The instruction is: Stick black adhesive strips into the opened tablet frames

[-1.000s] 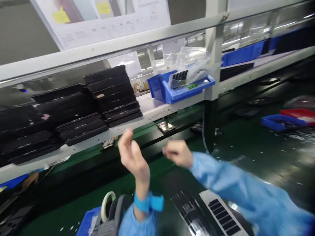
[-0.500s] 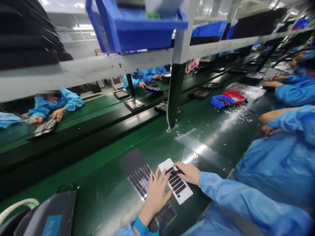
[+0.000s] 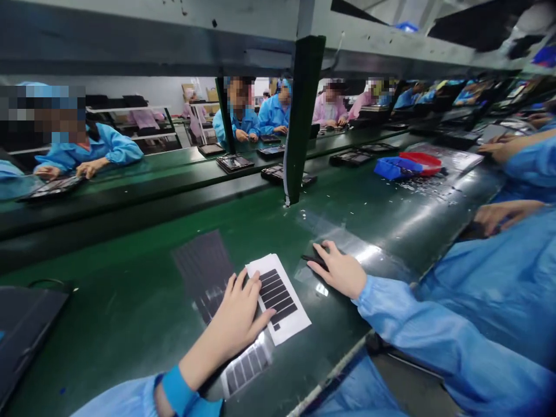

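Observation:
My left hand (image 3: 237, 313) lies with fingers spread, fingertips and thumb on the left part of a white sheet (image 3: 289, 333) bearing a column of black strips (image 3: 275, 292). Beneath and beside that hand are a dark film sheet (image 3: 206, 255) and a clear sheet with dark rectangles (image 3: 247, 370), partly hidden by my hand and wrist. To the right of the white sheet, my right hand (image 3: 343, 269) holds a slim black tool (image 3: 315, 262), which looks like tweezers, between thumb and fingers just above the green table. Its tip is apart from the sheet.
A clear film (image 3: 356, 243) lies beyond my right hand. Farther off are a blue bin (image 3: 393, 168) and a red bin (image 3: 428, 162) with scattered scraps. A green post (image 3: 299, 116) supports the overhead shelf. Co-workers sit across the line; another person's hand (image 3: 506, 217) is at right.
My right hand with the black tool has moved off the strips to the right of the white sheet. My left hand now rests on the sheet's left part. The view has tilted lower.

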Motion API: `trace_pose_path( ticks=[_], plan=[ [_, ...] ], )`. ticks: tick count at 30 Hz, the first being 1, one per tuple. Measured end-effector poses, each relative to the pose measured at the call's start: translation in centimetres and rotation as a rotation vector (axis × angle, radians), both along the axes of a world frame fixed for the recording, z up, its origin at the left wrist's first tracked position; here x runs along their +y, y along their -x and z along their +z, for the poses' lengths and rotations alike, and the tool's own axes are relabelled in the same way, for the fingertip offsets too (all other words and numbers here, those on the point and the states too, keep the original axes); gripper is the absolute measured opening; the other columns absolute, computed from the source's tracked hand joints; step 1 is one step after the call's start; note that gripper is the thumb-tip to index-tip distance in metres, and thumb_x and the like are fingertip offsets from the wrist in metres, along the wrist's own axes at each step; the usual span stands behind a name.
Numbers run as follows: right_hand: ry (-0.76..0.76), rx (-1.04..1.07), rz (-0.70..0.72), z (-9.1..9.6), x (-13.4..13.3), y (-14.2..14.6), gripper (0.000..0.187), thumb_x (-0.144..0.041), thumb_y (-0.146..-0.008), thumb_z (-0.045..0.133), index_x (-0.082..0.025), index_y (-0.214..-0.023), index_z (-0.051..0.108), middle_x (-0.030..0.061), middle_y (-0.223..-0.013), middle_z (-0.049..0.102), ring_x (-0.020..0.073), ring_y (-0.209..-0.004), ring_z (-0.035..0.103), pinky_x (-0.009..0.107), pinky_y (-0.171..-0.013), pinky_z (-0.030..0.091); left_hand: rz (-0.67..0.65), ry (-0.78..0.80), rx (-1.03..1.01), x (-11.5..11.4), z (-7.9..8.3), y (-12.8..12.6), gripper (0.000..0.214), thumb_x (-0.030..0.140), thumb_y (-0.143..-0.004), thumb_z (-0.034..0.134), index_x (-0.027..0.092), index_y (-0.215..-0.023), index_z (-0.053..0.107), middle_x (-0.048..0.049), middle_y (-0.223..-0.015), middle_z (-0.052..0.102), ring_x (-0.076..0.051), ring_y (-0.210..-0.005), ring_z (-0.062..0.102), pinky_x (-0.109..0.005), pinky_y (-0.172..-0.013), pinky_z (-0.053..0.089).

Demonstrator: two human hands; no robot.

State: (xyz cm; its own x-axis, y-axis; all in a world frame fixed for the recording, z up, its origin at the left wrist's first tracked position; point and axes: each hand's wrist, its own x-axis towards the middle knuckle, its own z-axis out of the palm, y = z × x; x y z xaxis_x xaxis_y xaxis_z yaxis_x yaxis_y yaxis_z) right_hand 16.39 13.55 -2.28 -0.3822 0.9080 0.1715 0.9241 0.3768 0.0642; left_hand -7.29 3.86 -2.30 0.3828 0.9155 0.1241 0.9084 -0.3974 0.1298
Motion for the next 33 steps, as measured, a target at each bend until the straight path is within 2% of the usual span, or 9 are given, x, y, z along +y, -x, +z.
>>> trace_pose_path(
  ticks=[5,8,12,17,20,23,28,30,33],
  plan=[
    [0.177,0.100,0.207,-0.1,-0.2,-4.2,0.046,-0.047,-0.087,0.034,-0.027,-0.127,0.045,0.0016,-0.136,0.037,0.0237,-0.099,0.057,0.036,-0.080,0.048,0.047,-0.004,0.011,-0.2,0.2,0.1,0.055,0.049,-0.083,0.039,0.005,-0.115,0.044,-0.0203,-0.129,0.041,-0.036,-0.124,0.028,-0.055,-0.100,0.026],
    [0.285,0.198,0.319,0.7,0.1,-7.0,0.039,-0.046,-0.085,0.040,-0.029,-0.116,0.056,-0.0024,-0.131,0.044,0.0215,-0.106,0.054,0.031,-0.087,0.044,0.012,0.011,-0.013,0.6,1.4,0.5,0.046,0.042,-0.083,0.043,0.008,-0.114,0.046,-0.0169,-0.123,0.046,-0.033,-0.124,0.029,-0.052,-0.101,0.026],
    [0.186,0.251,0.034,1.8,0.9,-8.3,0.036,-0.046,-0.085,0.038,-0.025,-0.093,0.066,0.0009,-0.112,0.060,0.0237,-0.098,0.058,0.032,-0.079,0.046,-0.084,-0.006,-0.038,2.9,3.7,-1.8,0.031,0.034,-0.084,0.043,0.011,-0.104,0.053,-0.0142,-0.119,0.049,-0.028,-0.122,0.033,-0.043,-0.101,0.030],
    [0.148,0.112,-0.251,1.8,4.6,-5.4,0.046,-0.047,-0.087,0.032,-0.014,-0.110,0.055,0.0146,-0.112,0.056,0.0310,-0.094,0.058,0.042,-0.076,0.045,-0.286,0.116,0.001,5.3,3.6,-9.4,0.050,0.046,-0.085,0.040,0.004,-0.110,0.050,-0.0205,-0.116,0.051,-0.029,-0.117,0.042,-0.042,-0.098,0.033],
    [0.223,0.040,-0.159,1.5,7.9,-5.2,0.053,-0.049,-0.087,0.031,-0.014,-0.123,0.046,0.0163,-0.127,0.045,0.0323,-0.103,0.053,0.045,-0.083,0.041,-0.496,0.196,-0.073,5.6,2.9,-12.6,0.057,0.052,-0.085,0.035,0.006,-0.119,0.044,-0.0192,-0.129,0.042,-0.029,-0.125,0.033,-0.040,-0.101,0.030],
    [0.268,0.032,-0.046,1.5,10.2,-7.4,0.049,-0.047,-0.087,0.033,-0.026,-0.131,0.039,0.0059,-0.139,0.033,0.0273,-0.115,0.046,0.040,-0.092,0.037,-0.708,0.299,-0.137,6.1,2.9,-13.3,0.044,0.046,-0.090,0.029,0.016,-0.114,0.049,-0.0095,-0.124,0.050,-0.022,-0.124,0.036,-0.033,-0.100,0.033],
    [0.263,0.032,-0.067,0.8,10.7,-11.4,0.059,-0.049,-0.086,0.032,-0.015,-0.135,0.036,0.0083,-0.139,0.031,0.0296,-0.117,0.043,0.042,-0.095,0.036,-0.298,0.229,-0.112,8.2,2.8,-12.2,0.053,0.047,-0.088,0.031,0.008,-0.123,0.040,-0.0187,-0.132,0.039,-0.028,-0.127,0.028,-0.046,-0.103,0.025],
    [0.246,0.041,0.010,0.6,10.9,-11.3,0.059,-0.049,-0.085,0.031,-0.017,-0.135,0.035,0.0059,-0.139,0.030,0.0304,-0.116,0.044,0.044,-0.093,0.038,-0.343,0.282,-0.103,8.5,2.5,-12.7,0.057,0.047,-0.089,0.029,0.008,-0.130,0.033,-0.0171,-0.140,0.027,-0.027,-0.131,0.019,-0.046,-0.105,0.020],
    [0.258,0.050,0.161,0.9,12.0,-9.3,0.054,-0.048,-0.085,0.033,-0.025,-0.133,0.037,0.0014,-0.139,0.030,0.0296,-0.115,0.045,0.046,-0.091,0.039,-0.570,0.349,-0.144,8.2,2.5,-14.4,0.048,0.043,-0.091,0.024,0.017,-0.129,0.036,-0.0073,-0.139,0.032,-0.021,-0.132,0.018,-0.040,-0.108,0.018]
  ],
)
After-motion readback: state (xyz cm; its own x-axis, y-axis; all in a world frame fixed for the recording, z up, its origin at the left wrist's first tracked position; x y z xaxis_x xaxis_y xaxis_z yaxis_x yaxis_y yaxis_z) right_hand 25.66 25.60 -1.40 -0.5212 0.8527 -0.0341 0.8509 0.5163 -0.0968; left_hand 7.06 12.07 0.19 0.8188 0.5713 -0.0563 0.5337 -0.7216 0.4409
